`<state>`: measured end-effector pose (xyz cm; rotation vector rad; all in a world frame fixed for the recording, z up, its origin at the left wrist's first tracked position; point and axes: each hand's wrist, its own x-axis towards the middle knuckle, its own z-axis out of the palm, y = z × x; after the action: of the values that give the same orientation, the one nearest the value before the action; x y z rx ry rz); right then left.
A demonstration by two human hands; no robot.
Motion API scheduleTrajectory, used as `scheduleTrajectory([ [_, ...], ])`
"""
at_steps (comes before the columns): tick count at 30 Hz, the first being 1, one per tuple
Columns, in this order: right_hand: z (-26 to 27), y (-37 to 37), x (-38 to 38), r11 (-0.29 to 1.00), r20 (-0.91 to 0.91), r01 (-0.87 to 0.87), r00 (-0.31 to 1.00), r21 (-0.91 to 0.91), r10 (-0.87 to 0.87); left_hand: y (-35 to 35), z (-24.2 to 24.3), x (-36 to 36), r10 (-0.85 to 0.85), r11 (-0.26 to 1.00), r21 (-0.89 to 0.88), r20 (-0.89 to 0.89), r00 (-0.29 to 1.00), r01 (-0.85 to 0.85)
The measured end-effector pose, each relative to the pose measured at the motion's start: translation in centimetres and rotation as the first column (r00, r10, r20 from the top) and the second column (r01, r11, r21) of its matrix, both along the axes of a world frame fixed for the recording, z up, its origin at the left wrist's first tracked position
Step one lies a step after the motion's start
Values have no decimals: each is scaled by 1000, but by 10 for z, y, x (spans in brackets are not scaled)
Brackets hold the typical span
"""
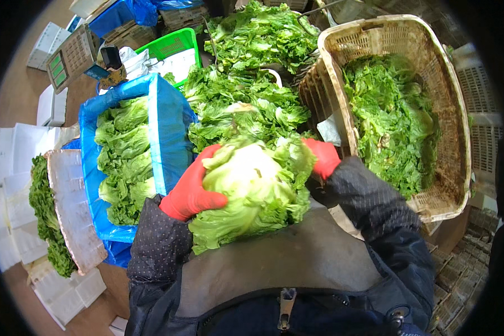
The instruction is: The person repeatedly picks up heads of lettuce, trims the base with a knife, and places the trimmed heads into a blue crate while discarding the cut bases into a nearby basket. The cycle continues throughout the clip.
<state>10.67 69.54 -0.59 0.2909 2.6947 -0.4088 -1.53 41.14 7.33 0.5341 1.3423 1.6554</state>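
Before my chest is a large head of leafy lettuce, pale at its middle with ruffled green outer leaves. My left hand, in a red glove, grips its left side with the thumb toward me. At the upper right of the head, my right hand, also red-gloved, holds the outer leaves; its fingertips are hidden behind them. Just beyond the head lies a heap of loose lettuce. On the left, a box lined with blue plastic holds several lettuce heads packed in rows.
To the right, a tall, dirt-stained plastic crate contains lettuce leaves. A green crate with white bags and a digital scale stand at the upper left. White foam boxes and more greens occupy the far left.
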Motion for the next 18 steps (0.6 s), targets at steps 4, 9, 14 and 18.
scheduleTrajectory([
  [4, 1, 4, 5, 471, -140, 128, 859, -873, -492, 1, -27, -8, 253, 959, 12, 412, 875, -283],
  [9, 39, 11, -48, 89, -86, -70, 977, -994, -196, 16, -29, -29, 139, 975, 139, 236, 962, -175],
  [14, 27, -8, -38, 179, 286, 417, 822, -891, -493, 21, -21, -52, 75, 957, -285, 57, 996, -56],
  [18, 9, 6, -28, 28, 200, 227, 904, -973, -377, 27, -22, -48, -75, 942, -334, -155, 985, 19],
])
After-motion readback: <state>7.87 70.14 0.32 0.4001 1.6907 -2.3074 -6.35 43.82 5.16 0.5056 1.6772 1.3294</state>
